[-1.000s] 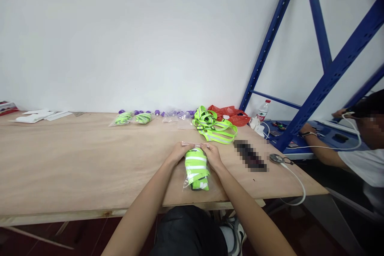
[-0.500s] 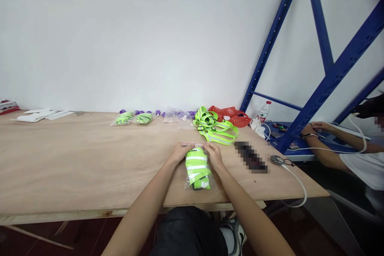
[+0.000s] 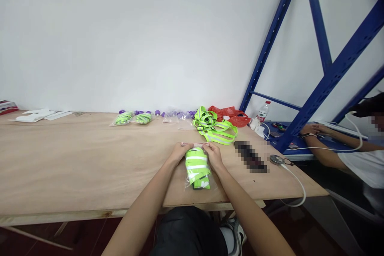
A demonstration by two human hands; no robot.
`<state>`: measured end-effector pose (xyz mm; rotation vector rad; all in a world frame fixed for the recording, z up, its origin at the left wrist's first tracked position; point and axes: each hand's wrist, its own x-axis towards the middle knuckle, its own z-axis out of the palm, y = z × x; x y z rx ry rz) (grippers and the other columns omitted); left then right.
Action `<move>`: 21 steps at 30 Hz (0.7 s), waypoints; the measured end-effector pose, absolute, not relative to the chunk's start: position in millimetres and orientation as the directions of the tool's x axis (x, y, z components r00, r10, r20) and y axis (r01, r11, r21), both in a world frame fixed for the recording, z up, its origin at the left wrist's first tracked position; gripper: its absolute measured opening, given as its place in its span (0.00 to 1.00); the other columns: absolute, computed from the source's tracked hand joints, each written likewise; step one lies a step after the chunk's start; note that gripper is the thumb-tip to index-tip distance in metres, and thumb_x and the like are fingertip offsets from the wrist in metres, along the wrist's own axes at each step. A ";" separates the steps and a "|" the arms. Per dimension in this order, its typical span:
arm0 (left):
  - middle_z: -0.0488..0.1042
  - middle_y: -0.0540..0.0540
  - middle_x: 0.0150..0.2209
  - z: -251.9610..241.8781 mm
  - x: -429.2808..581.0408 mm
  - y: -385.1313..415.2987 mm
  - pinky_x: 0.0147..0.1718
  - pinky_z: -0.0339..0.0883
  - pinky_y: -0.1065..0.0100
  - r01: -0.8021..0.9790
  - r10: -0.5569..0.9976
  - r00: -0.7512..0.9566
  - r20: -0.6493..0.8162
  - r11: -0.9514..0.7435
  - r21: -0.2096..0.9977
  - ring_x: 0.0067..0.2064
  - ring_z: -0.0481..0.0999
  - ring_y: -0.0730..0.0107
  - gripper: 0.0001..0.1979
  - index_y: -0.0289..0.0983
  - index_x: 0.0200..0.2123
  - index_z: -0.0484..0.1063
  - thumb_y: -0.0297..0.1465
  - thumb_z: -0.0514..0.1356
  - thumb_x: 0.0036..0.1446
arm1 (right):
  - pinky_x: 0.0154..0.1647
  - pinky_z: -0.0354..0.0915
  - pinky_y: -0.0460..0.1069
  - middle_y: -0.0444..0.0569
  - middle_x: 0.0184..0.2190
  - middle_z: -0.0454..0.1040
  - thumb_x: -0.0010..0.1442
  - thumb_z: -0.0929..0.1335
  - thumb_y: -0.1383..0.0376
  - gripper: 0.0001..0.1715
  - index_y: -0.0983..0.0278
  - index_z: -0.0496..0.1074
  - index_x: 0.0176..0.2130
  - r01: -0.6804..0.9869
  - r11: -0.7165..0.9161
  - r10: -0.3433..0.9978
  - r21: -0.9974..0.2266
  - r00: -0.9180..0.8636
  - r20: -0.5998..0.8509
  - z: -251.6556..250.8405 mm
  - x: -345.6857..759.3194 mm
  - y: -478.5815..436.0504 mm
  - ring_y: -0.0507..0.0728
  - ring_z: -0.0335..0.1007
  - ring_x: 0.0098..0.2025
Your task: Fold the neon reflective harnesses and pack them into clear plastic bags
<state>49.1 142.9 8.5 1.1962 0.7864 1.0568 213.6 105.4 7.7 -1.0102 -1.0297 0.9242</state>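
Nearest me, the bag [image 3: 197,170] lies flat on the bench [image 3: 75,160] close to its front edge, with a folded yellow-green vest inside it. My left hand [image 3: 179,153] and right hand [image 3: 213,155] sit at the bag's far end. Each grip is pressed together on the strip [image 3: 194,144] at the bag's mouth, the left at one corner and the right at the other.

Over the last second almost nothing has shifted here. The hands have stayed at the same corners, the strip is still stretched between them, and the bag has not slid. I judge that the work at the mouth is being held, not moved along.

Just right of the bag is a blurred dark item [image 3: 250,156], then a round disc [image 3: 277,159] with a white cable. Further back are a loose vest [image 3: 214,128], a red bag [image 3: 231,115], two bagged vests [image 3: 132,118] and some purple pieces [image 3: 168,113] by the wall. At far right a co-worker's hand [image 3: 312,129], raised a second ago, now rests on the blue rack [image 3: 324,76].
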 end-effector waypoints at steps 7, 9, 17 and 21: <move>0.79 0.43 0.28 6.8 49.7 143.9 0.30 0.65 0.67 -0.238 0.932 0.359 0.053 0.037 0.970 0.29 0.74 0.66 0.17 0.32 0.28 0.78 0.41 0.70 0.44 | 0.28 0.58 0.47 0.42 0.21 0.69 0.45 0.74 0.49 0.21 0.62 0.69 0.23 -0.149 0.269 0.933 -0.952 0.286 0.219 5.0 213.9 108.7 0.53 0.60 0.26; 0.79 0.43 0.29 6.8 49.3 143.6 0.30 0.65 0.67 -0.241 0.931 0.361 0.056 0.036 0.970 0.29 0.74 0.66 0.17 0.32 0.28 0.78 0.41 0.70 0.43 | 0.28 0.58 0.47 0.42 0.21 0.68 0.46 0.74 0.48 0.22 0.61 0.68 0.22 -0.128 0.269 0.929 -0.954 0.296 0.222 4.8 214.5 109.1 0.53 0.60 0.25; 0.81 0.40 0.32 6.0 49.0 145.0 0.33 0.67 0.65 -0.221 0.933 0.357 0.049 0.033 0.975 0.31 0.76 0.63 0.18 0.31 0.31 0.80 0.41 0.71 0.42 | 0.31 0.60 0.48 0.43 0.22 0.70 0.47 0.73 0.48 0.20 0.62 0.70 0.23 -0.044 0.301 0.914 -0.953 0.298 0.275 4.8 214.9 108.4 0.54 0.63 0.28; 0.81 0.41 0.30 7.1 48.7 144.0 0.31 0.66 0.66 -0.192 0.939 0.341 0.045 0.023 0.981 0.29 0.76 0.64 0.16 0.32 0.28 0.80 0.40 0.70 0.44 | 0.31 0.61 0.48 0.44 0.22 0.71 0.46 0.73 0.50 0.18 0.62 0.71 0.22 -0.033 0.303 0.914 -0.952 0.292 0.280 5.8 216.0 107.8 0.55 0.63 0.28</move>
